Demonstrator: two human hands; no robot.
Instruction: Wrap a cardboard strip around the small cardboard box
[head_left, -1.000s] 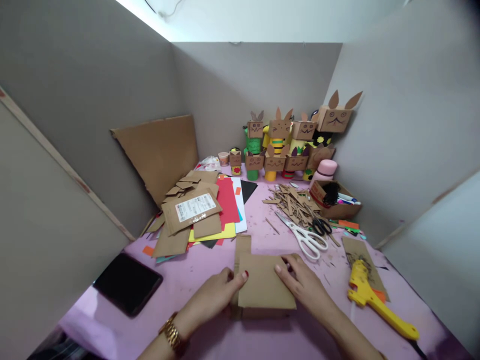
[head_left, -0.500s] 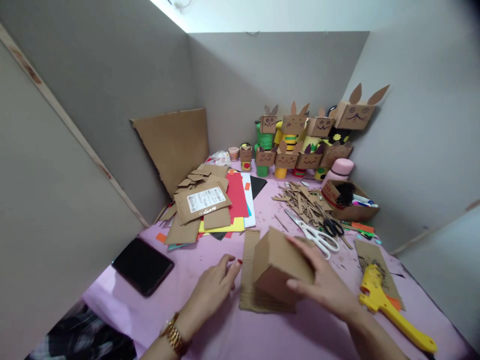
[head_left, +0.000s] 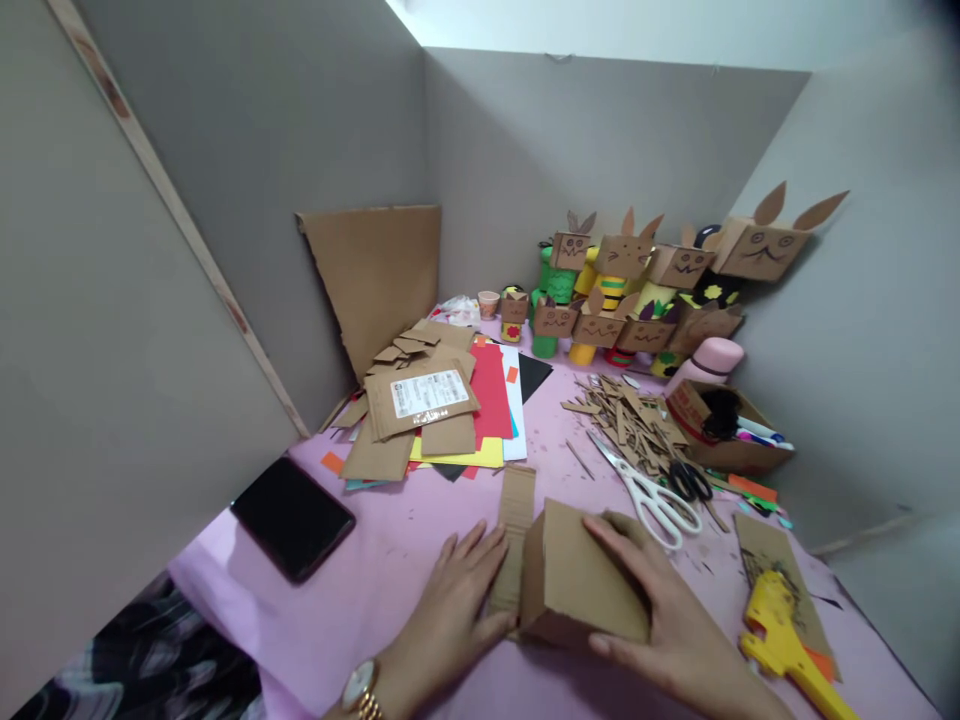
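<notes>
A folded cardboard box rests on a flat piece of corrugated cardboard in front of me. My right hand grips the box from the right, thumb along the near side and fingers over the top. My left hand lies flat with its fingers stretched out, their tips on the left part of the flat cardboard. A gold watch is on the left wrist. Most of the flat piece is hidden beneath the box.
White-handled scissors and black scissors lie by cardboard scraps. A yellow glue gun is at right, a dark phone at left. Behind stand several cardboard animal figures, stacked paper and card, and an open box of pens.
The box has been lowered and turned to sit on the flat cardboard. My left hand has come down onto that cardboard's left part. The camera view has shifted slightly left.
</notes>
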